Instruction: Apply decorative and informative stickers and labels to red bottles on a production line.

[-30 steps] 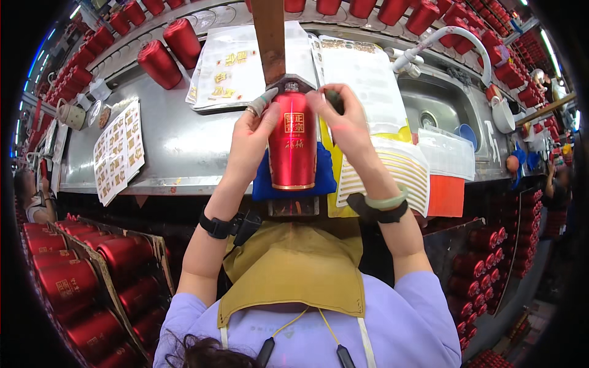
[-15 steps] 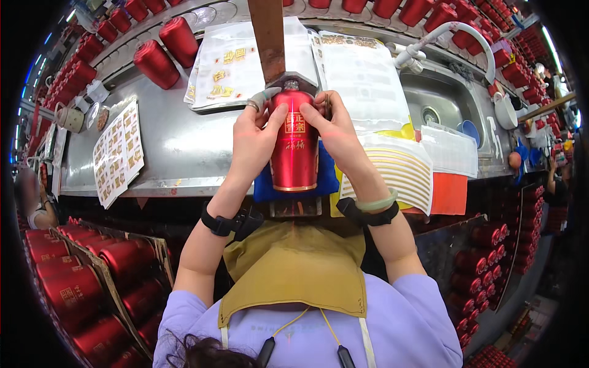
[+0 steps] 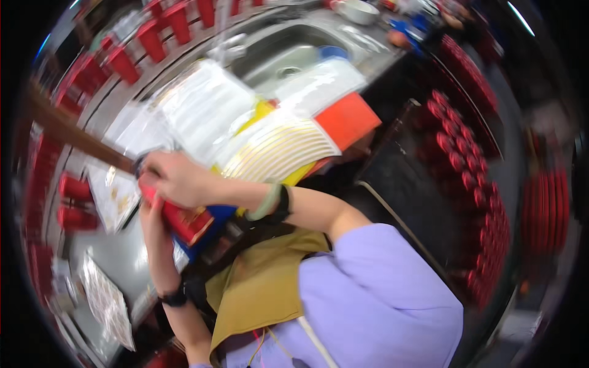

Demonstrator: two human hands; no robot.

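A shiny red bottle (image 3: 189, 224) with gold marks rests at a slant over a blue cloth (image 3: 222, 212), its base toward me. Bent fingers of my right hand (image 3: 178, 178) close around the bottle's upper end. Against its near left side my left hand (image 3: 153, 219) grips the body, its fingertips partly hidden. Motion smears both hands, and the bottle's neck is covered. To the right of the bottle lies a sheet of curved gold strips (image 3: 282, 144), with white sheets (image 3: 205, 101) behind it.
A brown post (image 3: 76, 130) rises close behind the bottle. A metal sink (image 3: 254, 75) with a blue bowl (image 3: 333, 52) is set into the counter, near an orange-red sheet (image 3: 348, 121). Red bottles line the back, and racked bottles (image 3: 469, 178) stand on the right.
The whole view has swung to the right and tilted, so the bottle now appears farther left. My right hand has curled over the bottle's top; both hands stay on it.
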